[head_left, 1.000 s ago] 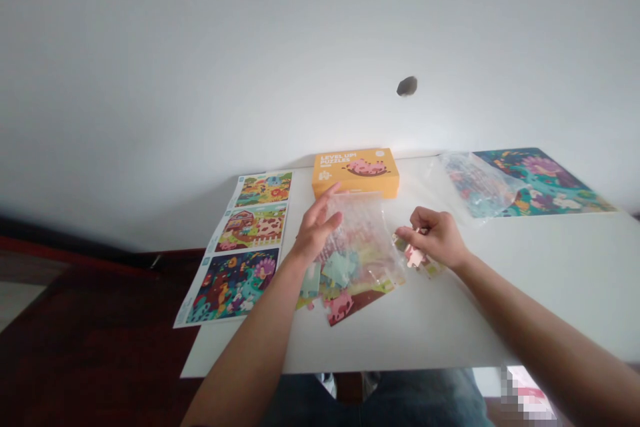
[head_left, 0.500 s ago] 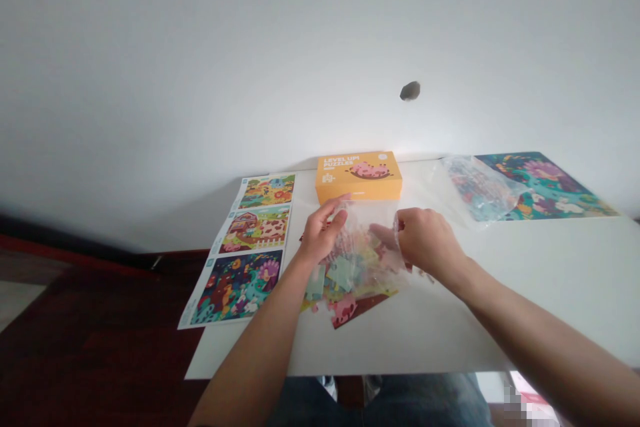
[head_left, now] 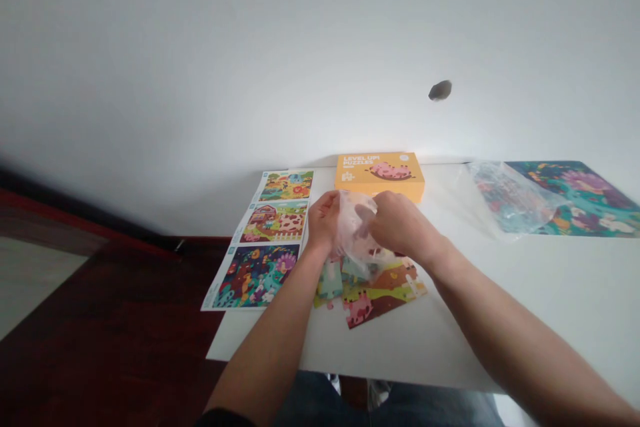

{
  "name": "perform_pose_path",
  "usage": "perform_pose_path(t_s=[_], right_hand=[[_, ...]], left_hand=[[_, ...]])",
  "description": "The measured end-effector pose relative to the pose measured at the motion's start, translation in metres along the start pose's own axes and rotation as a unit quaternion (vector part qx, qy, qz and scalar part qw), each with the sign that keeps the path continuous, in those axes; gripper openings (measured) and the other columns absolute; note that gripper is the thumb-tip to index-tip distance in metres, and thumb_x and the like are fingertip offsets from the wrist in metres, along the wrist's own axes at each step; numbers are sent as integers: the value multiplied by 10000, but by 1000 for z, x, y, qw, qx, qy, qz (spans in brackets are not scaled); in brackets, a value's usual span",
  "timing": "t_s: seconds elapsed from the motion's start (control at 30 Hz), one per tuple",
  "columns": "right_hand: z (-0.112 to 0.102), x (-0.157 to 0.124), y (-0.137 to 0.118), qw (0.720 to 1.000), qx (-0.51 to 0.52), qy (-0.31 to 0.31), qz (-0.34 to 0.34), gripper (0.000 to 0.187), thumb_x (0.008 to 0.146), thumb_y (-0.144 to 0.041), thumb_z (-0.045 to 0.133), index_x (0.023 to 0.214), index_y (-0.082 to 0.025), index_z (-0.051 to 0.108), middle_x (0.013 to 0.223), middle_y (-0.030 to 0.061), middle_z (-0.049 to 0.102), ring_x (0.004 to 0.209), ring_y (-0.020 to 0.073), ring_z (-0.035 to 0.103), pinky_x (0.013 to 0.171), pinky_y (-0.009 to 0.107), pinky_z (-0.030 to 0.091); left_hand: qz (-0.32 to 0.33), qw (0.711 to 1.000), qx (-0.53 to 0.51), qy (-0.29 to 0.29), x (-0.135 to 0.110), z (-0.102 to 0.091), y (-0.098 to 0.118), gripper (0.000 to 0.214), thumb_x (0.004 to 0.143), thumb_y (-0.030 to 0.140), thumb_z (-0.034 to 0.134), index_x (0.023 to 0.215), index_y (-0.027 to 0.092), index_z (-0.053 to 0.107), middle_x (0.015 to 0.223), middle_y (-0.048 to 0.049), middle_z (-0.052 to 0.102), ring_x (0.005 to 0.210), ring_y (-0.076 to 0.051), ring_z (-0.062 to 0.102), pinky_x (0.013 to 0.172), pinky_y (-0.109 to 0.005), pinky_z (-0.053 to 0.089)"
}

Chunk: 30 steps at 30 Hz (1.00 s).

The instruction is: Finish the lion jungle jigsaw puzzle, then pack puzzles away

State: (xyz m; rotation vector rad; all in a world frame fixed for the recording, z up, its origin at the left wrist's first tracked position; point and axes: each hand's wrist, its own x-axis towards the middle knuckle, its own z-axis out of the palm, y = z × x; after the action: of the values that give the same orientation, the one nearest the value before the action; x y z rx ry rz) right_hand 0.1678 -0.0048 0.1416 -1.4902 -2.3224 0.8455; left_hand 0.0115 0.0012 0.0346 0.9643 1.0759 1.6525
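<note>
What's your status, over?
Left hand and right hand gripping clear plastic bag. Jigsaw pieces below it on white table. Level Up! Puzzles box just beyond.

You've got an orange box (head_left: 379, 177) w/ a pink pig, & puzzle pieces (head_left: 367, 300) in pink, brown, green.

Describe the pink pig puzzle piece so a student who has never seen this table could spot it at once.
From the orange Level Up! Puzzles box, look nearer: left hand and right hand hold a clear bag above loose puzzle pieces. The pig lies at their front edge, pink against dark brown.
</note>
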Motion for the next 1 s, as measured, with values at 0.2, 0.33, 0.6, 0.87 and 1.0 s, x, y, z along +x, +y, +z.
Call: perform_pose_path(t_s=[0.2, 0.33, 0.6, 0.87, 1.0], right_hand=[[-3, 15, 15, 974, 212, -29, 72, 400, 826, -469, 628, 571, -163, 585, 523, 53, 548, 487, 129, 461, 489, 282, 329], [-5, 24, 22, 889, 455, -24, 39, 352, 777, -476, 683, 651, -153, 623, 487, -41, 416, 444, 73, 322, 434, 247, 269], [3, 19, 10, 824, 533, -5, -192, 290, 829, -470, 667, 869, -183, 677, 727, 0, 624, 705, 112, 572, 701, 267, 484], [-16, 21, 38, 950, 237, 135, -151, 404, 786, -225, 662, 1185, -164, 633, 1051, 83, 678, 925, 185, 618, 874, 369, 493], [-23, 25, 61, 995, 100, 23, -22, 630, 707, -351, 771, 1277, -145, 602, 1211, 161, 651, 1009, 250, 633, 865, 390, 508]], left_hand=[[-6, 999, -41, 10, 1, -1, -5, 183, 763, 359, 753, 824, 189, 729, 757, -1, 710, 639, -130, 631, 603, -210, 473], [-34, 996, -84, 9, 0, 0, -4, 179, 752, 329, 762, 831, 177, 713, 712, 2, 697, 588, -115, 620, 567, -205, 472], [-87, 986, -144, 10, 1, 1, -3, 243, 671, 341, 807, 784, 160, 691, 636, 1, 669, 569, -146, 636, 560, -241, 476], [-72, 969, -228, 59, 9, -13, -6, 198, 668, 251, 778, 816, 170, 673, 735, 9, 709, 614, -145, 667, 691, -281, 534], [-82, 963, -245, 79, 9, -15, -3, 228, 672, 275, 758, 858, 163, 689, 737, -13, 717, 619, -161, 667, 671, -283, 525]])
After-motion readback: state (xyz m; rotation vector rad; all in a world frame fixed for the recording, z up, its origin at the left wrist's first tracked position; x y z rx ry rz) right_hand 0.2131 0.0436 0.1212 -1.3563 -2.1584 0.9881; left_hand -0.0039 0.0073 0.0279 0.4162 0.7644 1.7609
